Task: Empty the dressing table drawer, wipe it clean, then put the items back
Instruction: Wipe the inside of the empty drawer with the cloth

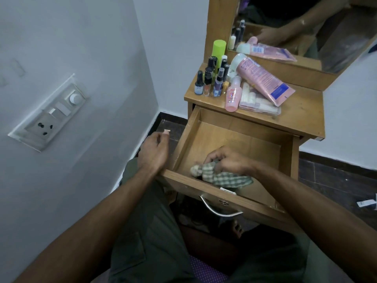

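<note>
Head view, right hand (228, 160) fingers curled around checked cloth (222, 176) inside drawer (183, 139), left hand (156, 151) relaxed

The drawer (234, 137) is matt, scuffed wood with a shiny metal handle (219, 210), holding a woven checked cloth (220, 176); at 1 o'clock lies a glossy plastic tube (263, 78).

Cloth (221, 175) lies in the open drawer (184, 139), bottles (212, 80) on the tabletop (302, 111) behind.
</note>
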